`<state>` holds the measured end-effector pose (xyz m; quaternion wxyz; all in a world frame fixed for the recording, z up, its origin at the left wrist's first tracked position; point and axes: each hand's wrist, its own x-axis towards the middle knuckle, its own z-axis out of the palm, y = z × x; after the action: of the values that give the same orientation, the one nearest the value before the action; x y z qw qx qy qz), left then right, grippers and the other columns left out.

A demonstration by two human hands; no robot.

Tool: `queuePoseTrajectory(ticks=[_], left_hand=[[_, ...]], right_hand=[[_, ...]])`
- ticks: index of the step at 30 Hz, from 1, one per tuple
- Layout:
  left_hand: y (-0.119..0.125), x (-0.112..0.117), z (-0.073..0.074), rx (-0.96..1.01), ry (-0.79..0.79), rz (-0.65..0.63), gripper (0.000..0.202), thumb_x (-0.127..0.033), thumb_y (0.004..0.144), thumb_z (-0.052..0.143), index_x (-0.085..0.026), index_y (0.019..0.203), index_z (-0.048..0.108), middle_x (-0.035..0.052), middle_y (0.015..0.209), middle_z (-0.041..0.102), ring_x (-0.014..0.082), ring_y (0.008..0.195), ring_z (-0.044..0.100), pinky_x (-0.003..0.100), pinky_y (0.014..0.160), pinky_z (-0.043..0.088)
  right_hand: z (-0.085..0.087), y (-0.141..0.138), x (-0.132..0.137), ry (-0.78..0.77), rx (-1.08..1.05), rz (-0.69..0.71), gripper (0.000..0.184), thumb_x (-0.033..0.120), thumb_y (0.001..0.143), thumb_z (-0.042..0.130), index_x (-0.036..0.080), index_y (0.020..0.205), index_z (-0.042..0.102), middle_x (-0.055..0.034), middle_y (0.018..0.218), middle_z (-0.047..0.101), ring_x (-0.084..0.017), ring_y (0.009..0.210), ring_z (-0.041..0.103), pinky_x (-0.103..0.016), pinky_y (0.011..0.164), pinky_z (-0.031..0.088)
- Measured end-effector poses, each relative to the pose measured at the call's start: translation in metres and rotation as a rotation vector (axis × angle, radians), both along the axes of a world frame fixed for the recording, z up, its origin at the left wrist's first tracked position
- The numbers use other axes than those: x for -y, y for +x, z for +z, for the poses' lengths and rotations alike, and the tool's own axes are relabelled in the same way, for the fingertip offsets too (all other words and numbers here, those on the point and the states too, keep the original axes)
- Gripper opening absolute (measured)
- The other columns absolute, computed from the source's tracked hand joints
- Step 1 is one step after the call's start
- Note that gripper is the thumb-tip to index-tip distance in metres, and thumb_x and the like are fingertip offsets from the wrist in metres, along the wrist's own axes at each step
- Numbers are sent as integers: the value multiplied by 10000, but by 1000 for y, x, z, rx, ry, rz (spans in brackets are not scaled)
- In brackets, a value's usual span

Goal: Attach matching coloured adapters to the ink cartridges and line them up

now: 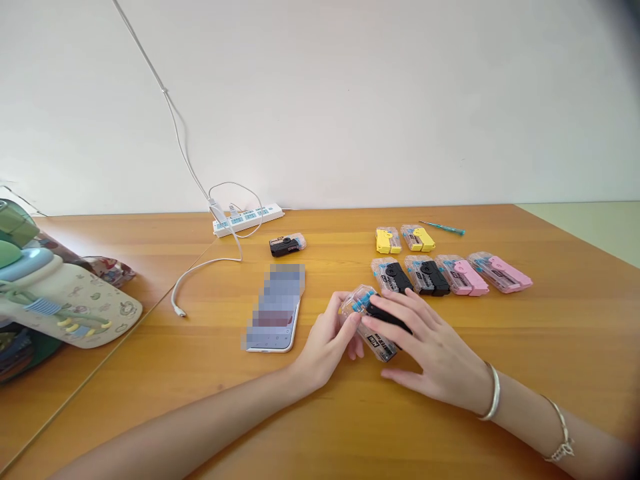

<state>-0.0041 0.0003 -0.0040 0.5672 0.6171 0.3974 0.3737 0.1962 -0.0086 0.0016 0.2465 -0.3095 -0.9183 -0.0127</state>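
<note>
- the clear unit (376, 343) is near the front of the table (325, 433), tilted between both hands, with its black part (391, 315) uppermost.
- the left hand (323, 343) has its grip closed on the unit's left side, thumb across the near face; a steady hold here is what keeps the body from twisting.
- the right hand (443, 357) has its fingers spread over the black part and its thumb wide, away from the body; whether the fingertips press or only rest, i cannot tell.
- any push is best made evenly along the black part, so that one end does not lift.
- bringing the right thumb under the near end would give that push something to work against.
- the row just behind, black units (429, 277) and pink units (501, 273), is near the right fingers, so small movements are safer.
- the phone (274, 313) lies clear of the left wrist.
</note>
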Motion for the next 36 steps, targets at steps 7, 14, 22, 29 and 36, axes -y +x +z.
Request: queuePoseTrajectory(ticks=[7,14,22,29,36], left_hand=[[1,0,2,-51,26,18,345,-482,918,346,-182,1055,450,-45,578,516,108,516,495,216,534,422],[0,-2,5,-34,73,230,317,-425,940,288,-193,1035,482,-20,686,459,131,646,471,213,532,394],[-5,8,9,-115,455,195,277,-216,921,313,-184,779,549,-5,644,492,127,615,461,236,607,383],[-3,16,9,-221,968,-110,266,-79,777,380,-209,718,605,7,657,676,145,572,483,264,627,426],[0,16,6,-274,1004,-101,268,-77,754,389,-211,717,618,-2,586,660,138,528,469,254,579,422]], right_hand=[[-1,-2,-1,114,6,35,479,200,864,513,199,1331,410,-115,1293,538,-236,1170,503,-411,965,456],[-8,0,-2,-60,-170,37,442,213,879,514,239,1304,398,-117,1323,495,-243,1206,470,-436,953,455],[-12,-3,-7,5,-43,-70,267,283,853,552,244,1117,548,-87,1152,632,-239,1034,594,-466,918,439],[-10,-15,-21,76,82,-186,303,172,858,450,241,1138,543,-63,1198,608,-210,1049,585,-530,1054,235],[-2,-26,-48,133,120,-280,296,155,860,442,240,1106,583,-41,1160,645,-250,1095,520,-545,1021,226]])
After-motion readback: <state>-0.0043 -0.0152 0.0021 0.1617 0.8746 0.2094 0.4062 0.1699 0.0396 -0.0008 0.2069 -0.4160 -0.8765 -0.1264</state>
